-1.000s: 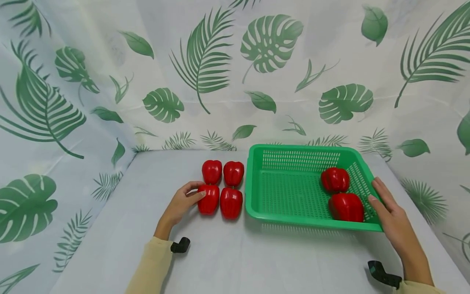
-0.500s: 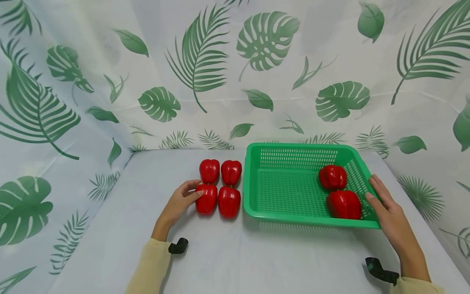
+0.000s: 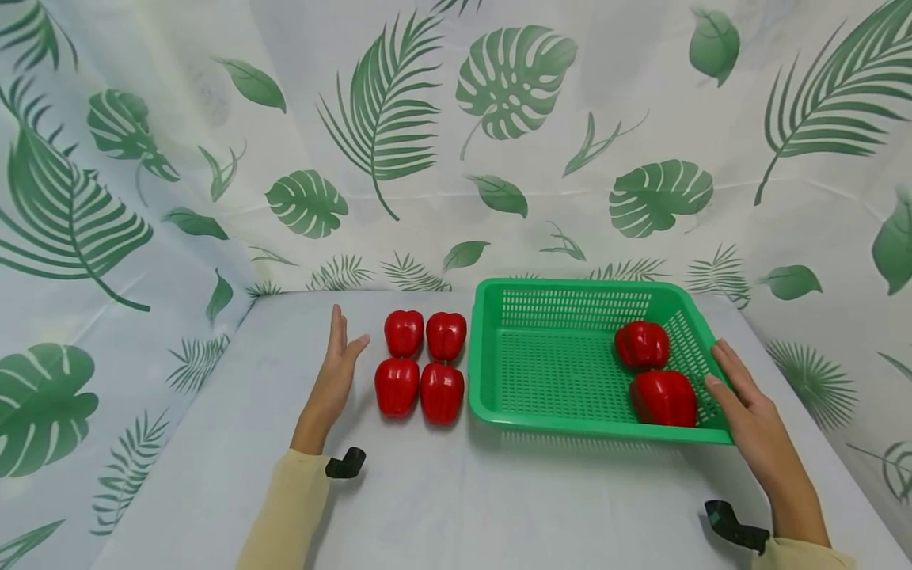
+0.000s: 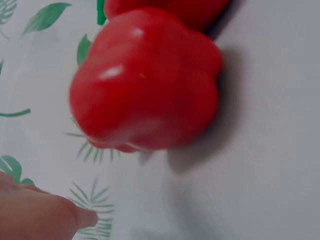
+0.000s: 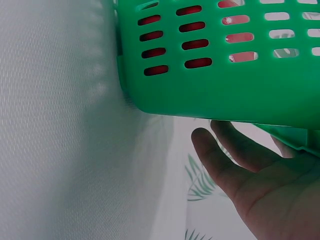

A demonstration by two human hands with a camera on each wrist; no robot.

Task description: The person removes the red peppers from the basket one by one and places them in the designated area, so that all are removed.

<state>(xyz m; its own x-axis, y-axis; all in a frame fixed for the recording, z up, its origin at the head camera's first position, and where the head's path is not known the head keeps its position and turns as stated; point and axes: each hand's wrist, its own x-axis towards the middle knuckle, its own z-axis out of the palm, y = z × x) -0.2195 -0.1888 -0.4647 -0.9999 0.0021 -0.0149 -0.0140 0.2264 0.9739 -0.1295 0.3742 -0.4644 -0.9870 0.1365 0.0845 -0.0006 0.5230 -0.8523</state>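
My left hand (image 3: 330,388) stands upright with extended fingers, apart from and just left of a group of several glossy red bell peppers (image 3: 397,388). In the left wrist view, one red bell pepper (image 4: 145,82) fills the upper middle, and part of the left hand (image 4: 42,215) shows at lower left. A green plastic basket (image 3: 570,427) stands to the right of the group, with two red bell peppers (image 3: 664,398) at its right end. My right hand (image 3: 758,427) holds the basket's right rim, thumb over it. Other fingers (image 5: 215,157) show below the rim in the right wrist view.
A white cloth (image 3: 499,507) covers the table. Leaf-printed curtains (image 3: 427,158) rise behind and at both sides. Black wrist cameras (image 3: 345,463) sit on both forearms.
My left hand has let go of the front-left bell pepper and drawn back to the left, its fingers now straight. The right hand stays at the basket's rim.
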